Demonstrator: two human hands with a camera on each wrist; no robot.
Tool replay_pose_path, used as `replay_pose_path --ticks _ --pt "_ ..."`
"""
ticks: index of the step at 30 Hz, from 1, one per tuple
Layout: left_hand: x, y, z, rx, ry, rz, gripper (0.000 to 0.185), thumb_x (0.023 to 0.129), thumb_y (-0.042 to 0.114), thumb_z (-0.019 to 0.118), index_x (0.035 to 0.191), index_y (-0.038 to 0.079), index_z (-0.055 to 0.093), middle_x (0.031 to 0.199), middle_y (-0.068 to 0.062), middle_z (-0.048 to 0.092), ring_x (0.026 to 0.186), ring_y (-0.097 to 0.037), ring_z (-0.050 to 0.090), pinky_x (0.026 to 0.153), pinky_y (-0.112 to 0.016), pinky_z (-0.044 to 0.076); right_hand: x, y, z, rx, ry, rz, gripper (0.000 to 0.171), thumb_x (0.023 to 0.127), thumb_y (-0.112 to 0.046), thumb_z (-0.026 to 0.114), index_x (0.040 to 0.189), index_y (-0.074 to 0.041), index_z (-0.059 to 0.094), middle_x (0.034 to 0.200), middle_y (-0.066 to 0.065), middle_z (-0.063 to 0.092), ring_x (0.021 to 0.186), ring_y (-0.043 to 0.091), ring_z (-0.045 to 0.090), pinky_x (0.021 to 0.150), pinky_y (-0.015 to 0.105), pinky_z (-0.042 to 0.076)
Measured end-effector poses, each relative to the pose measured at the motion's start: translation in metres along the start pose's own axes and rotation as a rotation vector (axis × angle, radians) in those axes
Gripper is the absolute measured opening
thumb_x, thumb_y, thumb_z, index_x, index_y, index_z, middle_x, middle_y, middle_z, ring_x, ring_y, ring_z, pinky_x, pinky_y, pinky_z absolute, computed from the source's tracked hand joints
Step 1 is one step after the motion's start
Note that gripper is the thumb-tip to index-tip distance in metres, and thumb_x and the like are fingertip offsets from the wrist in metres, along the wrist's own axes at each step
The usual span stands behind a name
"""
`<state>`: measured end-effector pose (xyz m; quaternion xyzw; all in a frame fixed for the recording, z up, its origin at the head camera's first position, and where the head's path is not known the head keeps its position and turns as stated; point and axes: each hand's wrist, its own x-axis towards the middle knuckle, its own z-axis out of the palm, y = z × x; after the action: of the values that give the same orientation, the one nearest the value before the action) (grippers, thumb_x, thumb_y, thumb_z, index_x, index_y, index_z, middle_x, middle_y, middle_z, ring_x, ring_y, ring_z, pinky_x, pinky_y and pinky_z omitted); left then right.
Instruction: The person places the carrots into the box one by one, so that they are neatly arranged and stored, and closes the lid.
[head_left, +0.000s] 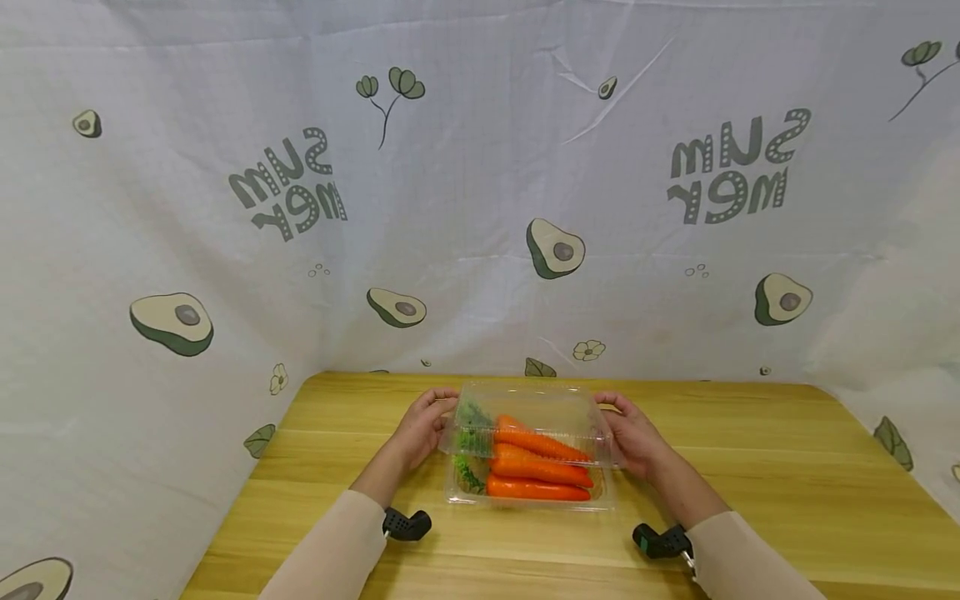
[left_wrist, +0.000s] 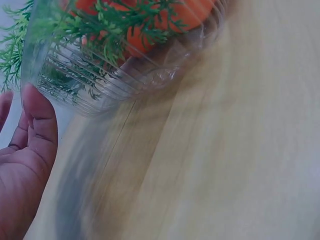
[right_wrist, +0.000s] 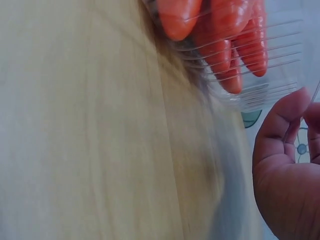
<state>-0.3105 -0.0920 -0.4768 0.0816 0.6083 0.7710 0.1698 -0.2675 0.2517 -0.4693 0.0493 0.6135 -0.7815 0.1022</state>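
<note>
A clear plastic clamshell box [head_left: 528,497] sits on the wooden table [head_left: 750,467], near the middle. Three orange carrots [head_left: 536,467] with green tops [head_left: 471,417] lie inside. Its clear lid [head_left: 525,400] hangs partly lowered over them. My left hand [head_left: 437,410] holds the lid's left edge, and my right hand [head_left: 611,414] holds the right edge. In the left wrist view the thumb [left_wrist: 37,125] lies against the box's ribbed wall [left_wrist: 100,85], below the greens [left_wrist: 110,25]. In the right wrist view my right hand [right_wrist: 295,150] pinches a thin clear edge beside the carrots [right_wrist: 225,30].
A white cloth printed with avocados [head_left: 555,250] walls the table on the back and both sides. Bare wood [head_left: 787,517] lies to the left, right and front of the box. Black wrist camera mounts [head_left: 407,525] sit on both forearms.
</note>
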Motion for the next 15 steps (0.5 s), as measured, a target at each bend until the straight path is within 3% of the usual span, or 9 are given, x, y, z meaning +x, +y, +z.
replay_pose_path --ticks 3,7,11,15 --pt "-0.004 0.001 0.0 0.025 -0.014 0.003 0.032 0.093 0.024 0.055 0.119 0.006 0.048 0.111 -0.008 0.048 0.076 -0.016 0.05 0.062 -0.028 0.046 -0.004 -0.003 0.001 -0.047 0.027 0.013 0.017 0.098 -0.016 0.046 0.115 -0.016 0.047 0.087 0.005 0.055 0.06 0.013 0.053 0.056 0.021 0.048" --pt "-0.008 0.002 0.001 0.01 -0.024 -0.012 0.033 0.092 0.02 0.055 0.121 0.008 0.047 0.114 -0.009 0.045 0.078 -0.018 0.053 0.064 -0.031 0.049 -0.015 -0.005 0.003 -0.14 0.042 0.014 0.035 0.099 -0.027 0.044 0.13 -0.01 0.04 0.104 0.009 0.052 0.073 0.016 0.056 0.065 0.024 0.05" --pt "-0.012 0.003 0.001 -0.007 -0.051 -0.025 0.038 0.093 0.019 0.054 0.127 0.008 0.043 0.12 -0.014 0.045 0.087 -0.021 0.057 0.071 -0.036 0.051 -0.03 -0.007 0.006 -0.198 0.01 0.014 0.053 0.098 -0.036 0.044 0.138 -0.005 0.029 0.121 0.016 0.044 0.088 0.022 0.056 0.075 0.031 0.051" --pt "-0.019 0.005 -0.001 0.028 -0.092 -0.037 0.047 0.093 0.02 0.052 0.137 0.012 0.035 0.132 -0.018 0.038 0.084 -0.016 0.05 0.071 -0.032 0.046 -0.046 -0.009 0.008 -0.197 -0.018 0.034 0.058 0.097 -0.037 0.046 0.14 -0.006 0.024 0.124 0.017 0.042 0.095 0.025 0.055 0.078 0.033 0.05"
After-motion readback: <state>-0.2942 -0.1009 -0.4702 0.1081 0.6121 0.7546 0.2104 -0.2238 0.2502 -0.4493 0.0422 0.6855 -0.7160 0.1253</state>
